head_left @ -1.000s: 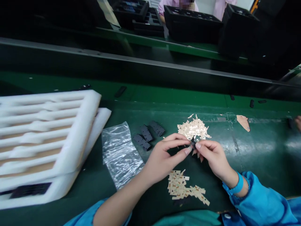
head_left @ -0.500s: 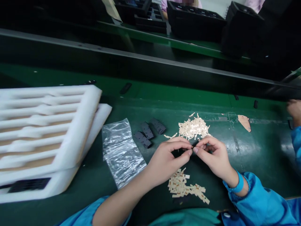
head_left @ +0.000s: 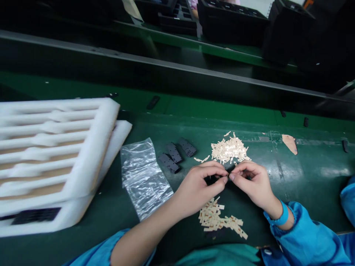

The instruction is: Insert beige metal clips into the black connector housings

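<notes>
My left hand and my right hand meet fingertip to fingertip, both closed in a pinch. Between them is a small dark piece, mostly covered by the fingers, so its kind does not show. Just beyond the hands lies a heap of small shiny metal strips. Nearer to me, below the left hand, is a pile of flat cream-coloured pieces with brownish marks. Flat black plastic parts rest on the green table to the left of the heap.
A clear plastic bag lies left of my forearm. Stacked white foam trays with slots fill the left side. A tan scrap sits at right. Beyond a long ledge stand black bins. A co-worker's blue sleeve shows at the right edge.
The co-worker's hand at the right edge has gone out of view, and a small dark piece shows there. My hands keep the same pinch, nearly still; the view has shifted slightly.
</notes>
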The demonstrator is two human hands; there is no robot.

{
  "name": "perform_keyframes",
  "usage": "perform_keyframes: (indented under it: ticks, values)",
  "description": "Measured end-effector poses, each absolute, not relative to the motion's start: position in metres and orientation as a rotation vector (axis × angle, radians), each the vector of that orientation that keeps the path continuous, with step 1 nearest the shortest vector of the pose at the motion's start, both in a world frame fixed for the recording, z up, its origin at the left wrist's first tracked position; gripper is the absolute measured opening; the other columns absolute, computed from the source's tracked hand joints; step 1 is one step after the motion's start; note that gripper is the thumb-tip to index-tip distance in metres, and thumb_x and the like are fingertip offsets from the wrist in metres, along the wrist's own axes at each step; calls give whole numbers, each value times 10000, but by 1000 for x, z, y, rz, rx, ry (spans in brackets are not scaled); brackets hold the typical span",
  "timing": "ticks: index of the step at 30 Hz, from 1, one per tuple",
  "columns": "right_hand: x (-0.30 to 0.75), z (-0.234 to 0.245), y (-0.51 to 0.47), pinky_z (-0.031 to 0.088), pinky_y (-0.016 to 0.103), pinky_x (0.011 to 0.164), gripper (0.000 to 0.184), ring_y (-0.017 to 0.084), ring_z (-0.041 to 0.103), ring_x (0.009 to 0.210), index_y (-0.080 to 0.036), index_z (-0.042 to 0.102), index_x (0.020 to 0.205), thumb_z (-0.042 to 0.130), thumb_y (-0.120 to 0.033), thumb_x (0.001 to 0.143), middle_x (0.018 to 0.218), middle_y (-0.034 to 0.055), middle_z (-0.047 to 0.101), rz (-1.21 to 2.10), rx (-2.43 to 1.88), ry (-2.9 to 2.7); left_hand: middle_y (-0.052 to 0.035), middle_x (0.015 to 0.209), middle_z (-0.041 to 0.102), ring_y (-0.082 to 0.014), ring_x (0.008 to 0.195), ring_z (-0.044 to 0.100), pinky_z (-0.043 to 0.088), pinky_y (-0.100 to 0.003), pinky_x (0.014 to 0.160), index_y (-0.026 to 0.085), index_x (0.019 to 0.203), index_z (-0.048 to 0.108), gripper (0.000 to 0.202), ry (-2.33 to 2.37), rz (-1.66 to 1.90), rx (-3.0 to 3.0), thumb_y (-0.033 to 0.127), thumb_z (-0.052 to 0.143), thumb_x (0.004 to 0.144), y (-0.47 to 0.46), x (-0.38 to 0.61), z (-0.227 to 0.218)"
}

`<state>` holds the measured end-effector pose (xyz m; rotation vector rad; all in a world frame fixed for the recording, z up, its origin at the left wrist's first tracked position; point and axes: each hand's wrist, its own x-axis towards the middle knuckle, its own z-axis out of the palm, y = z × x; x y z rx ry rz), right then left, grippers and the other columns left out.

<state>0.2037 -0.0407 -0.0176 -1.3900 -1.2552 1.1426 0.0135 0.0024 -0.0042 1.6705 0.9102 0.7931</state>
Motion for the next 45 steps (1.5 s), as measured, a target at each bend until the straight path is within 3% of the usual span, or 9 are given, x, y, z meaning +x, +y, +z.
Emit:
perform_keyframes:
  ticks: [7, 16, 24, 28, 30, 32, 37, 41, 45]
  values:
    - [206, -13, -39, 413, 236, 528, 67, 123, 560, 585, -200, 784, 722, 813, -247, 758, 663, -1, 666, 1227, -1405, -1137, -53, 932, 765, -198, 832, 683, 530, -320, 761, 201, 872, 804, 123, 944, 685, 1513, 289, 720, 855, 5, 12, -3]
    - [203, -17, -36, 362, 188, 437, 178, 75, 482, 468, -204, 790, 661, 923, -322, 650, 576, -24, 655, 1808, -1211, -694, 10, 704, 648, -126, 664, 543, 421, -250, 660, 171, 749, 733, 239, 796, 523, 1104, 391, 805, 810, 15, 11, -11]
    - [202, -15, -38, 355, 171, 415, 220, 66, 450, 457, -172, 780, 649, 936, -327, 628, 542, -25, 605, 1921, -1168, -593, -19, 664, 669, -141, 612, 572, 464, -261, 592, 167, 748, 723, 413, 893, 482, 1313, 574, 750, 814, 10, 16, -14]
    - [206, -15, -38, 328, 172, 414, 196, 60, 445, 427, -160, 778, 649, 916, -297, 626, 512, -26, 585, 1893, -1215, -600, -58, 788, 721, -220, 748, 649, 530, -338, 694, 184, 886, 773, 386, 1212, 542, 1579, 565, 731, 841, 35, -19, -3]
    - [207, -15, -37, 315, 177, 415, 190, 61, 450, 420, -155, 776, 645, 905, -290, 617, 506, -25, 580, 1873, -1233, -604, -101, 954, 724, -297, 955, 646, 523, -440, 872, 176, 1058, 752, 381, 1454, 635, 1717, 510, 683, 889, 51, -48, 2]
    - [208, -15, -37, 313, 182, 423, 187, 65, 458, 422, -152, 770, 636, 896, -289, 613, 504, -22, 579, 1861, -1241, -616, -130, 1082, 708, -375, 1130, 598, 451, -536, 1028, 169, 1138, 734, 422, 1586, 648, 1848, 455, 735, 827, 65, -73, 5]
    - [208, -16, -35, 318, 193, 436, 181, 73, 473, 422, -153, 762, 625, 878, -291, 610, 503, -14, 588, 1844, -1262, -645, -111, 1399, 630, -316, 1333, 523, 365, -484, 1166, 213, 1331, 670, 417, 1369, 391, 2247, 293, 528, 947, 83, -86, 3]
    - [210, -18, -35, 343, 197, 441, 192, 76, 472, 435, -157, 753, 617, 880, -301, 609, 520, -15, 591, 1823, -1255, -647, -67, 1315, 712, -320, 1280, 576, 410, -450, 1119, 249, 1211, 737, 411, 1206, 141, 2317, 227, 674, 805, 98, -72, -1]
    - [210, -15, -34, 336, 196, 437, 184, 76, 462, 437, -156, 744, 612, 864, -296, 610, 510, -18, 576, 1802, -1239, -654, -88, 1078, 771, -357, 1135, 633, 414, -498, 1037, 225, 1070, 773, 256, 1298, 79, 2324, 318, 696, 844, 102, -68, -2]
